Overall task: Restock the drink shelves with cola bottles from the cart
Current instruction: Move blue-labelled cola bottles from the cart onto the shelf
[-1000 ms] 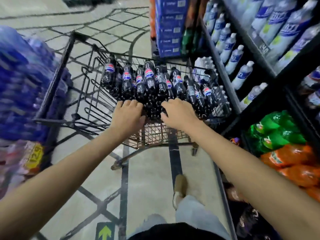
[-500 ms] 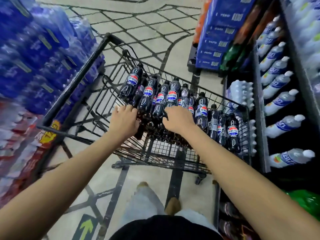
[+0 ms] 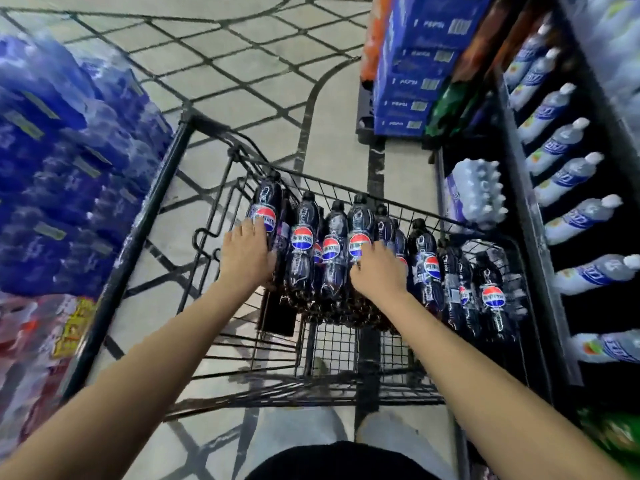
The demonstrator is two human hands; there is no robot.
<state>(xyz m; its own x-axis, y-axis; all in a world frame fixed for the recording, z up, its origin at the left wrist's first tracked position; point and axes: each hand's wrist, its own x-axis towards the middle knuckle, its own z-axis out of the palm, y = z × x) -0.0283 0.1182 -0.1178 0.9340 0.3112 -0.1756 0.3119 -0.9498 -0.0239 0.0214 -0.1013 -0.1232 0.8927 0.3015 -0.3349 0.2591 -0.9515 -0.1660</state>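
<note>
Cola bottles crowd the cart. Left hand and right hand each clasp one. Lifting them out should follow.

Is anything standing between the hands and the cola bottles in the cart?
Nothing visible. The left hand holds the leftmost cola bottle, and the right hand touches a middle cola bottle in the cart.

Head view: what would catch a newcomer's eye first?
Dark plastic cola bottles with red-white-blue labels crowd the black wire cart at centre, left hand and right hand on them. Pale white-capped bottles line the black shelves at right; blue shrink-wrapped packs stack at left.
</note>
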